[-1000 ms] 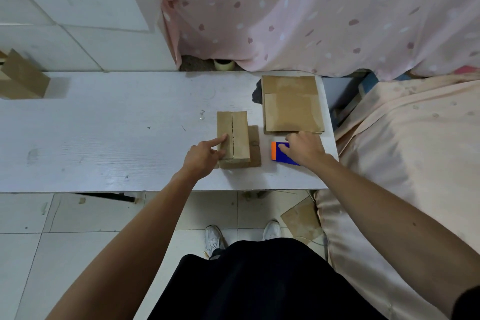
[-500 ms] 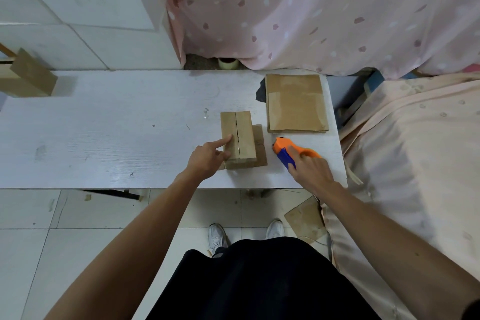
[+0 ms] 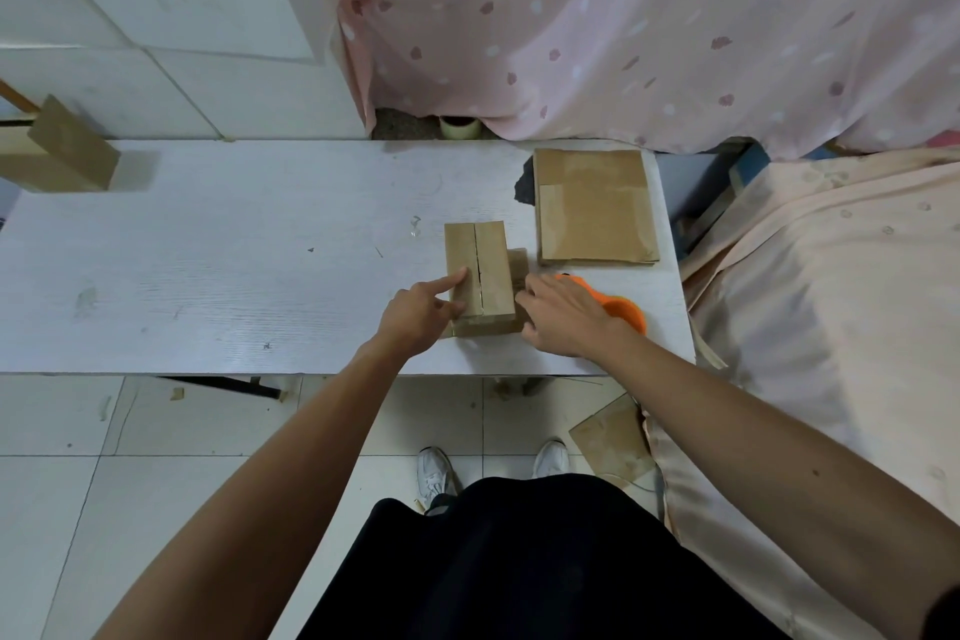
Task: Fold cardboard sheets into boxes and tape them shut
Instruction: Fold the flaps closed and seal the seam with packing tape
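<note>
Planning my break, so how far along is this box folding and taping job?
Done: the small box is folded, flaps closed; a second box stands far left. In hand: the left hand presses the flaps down with one finger while the right hand holds the orange tape dispenser beside it. Left: the top seam looks untaped, and flat cardboard sheets lie waiting behind.

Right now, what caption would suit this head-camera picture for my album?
The left hand presses down a small brown cardboard box; the right hand holds an orange tape dispenser beside it.
</note>
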